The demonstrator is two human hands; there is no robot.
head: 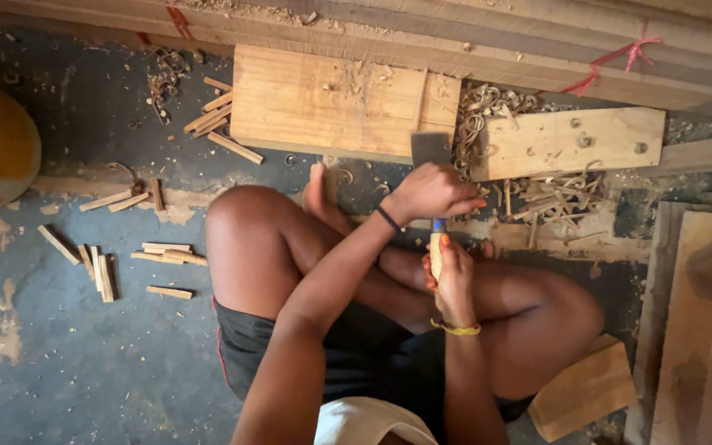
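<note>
While I watch from the head view, reading across:
Floor, left: small cut wood sticks (pixel 100 268) lie scattered.
Plank (pixel 331 103): flat beyond my knees.
Left hand (pixel 430 194): closed over the chisel's top.
Chisel (pixel 432 148): upright, blade at the plank's near edge.
Right hand (pixel 453 276): gripping the handle below.
Shavings (pixel 488 107): heaped just right of the plank.

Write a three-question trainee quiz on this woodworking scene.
1. True or false: the right hand grips a wooden handle.
2. Where is the left hand? A) over the top of the tool B) on the floor C) on a knee
3. What lies scattered on the floor to the person's left?

Key: 1 true. 2 A. 3 small wood sticks.
</note>
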